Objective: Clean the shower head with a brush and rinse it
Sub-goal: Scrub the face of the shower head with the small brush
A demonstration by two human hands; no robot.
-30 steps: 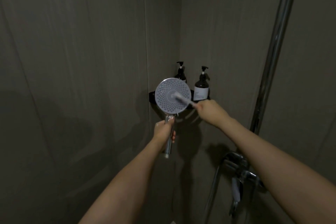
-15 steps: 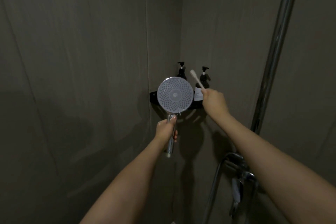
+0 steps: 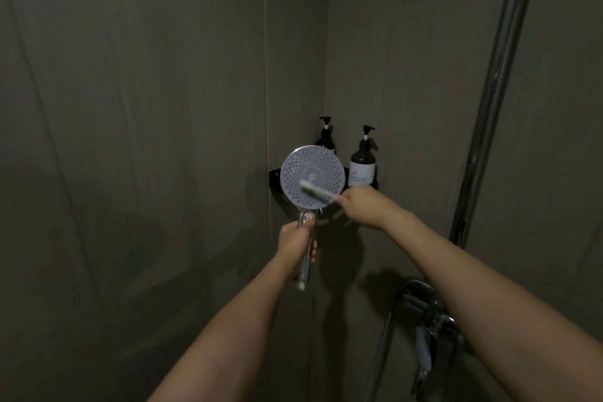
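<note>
Against shower head (image 3: 312,177), hand-held brush (image 3: 316,191).

Both bare forearms reach forward and up from the lower edge of the view, converging toward the middle. The left arm rises from the bottom centre, its wrist straight, and the left hand (image 3: 295,240) is curled round the handle (image 3: 306,263) with the thumb laid up along the front of it (the fingertips just show past the handle's right side). The right arm comes in from the lower right corner, longer in view and angled more steeply leftward. The right hand (image 3: 360,206) sits higher than the left, knuckles toward the camera, fingers closed on the end of the brush (image 3: 318,191). The two hands are apart.
</note>
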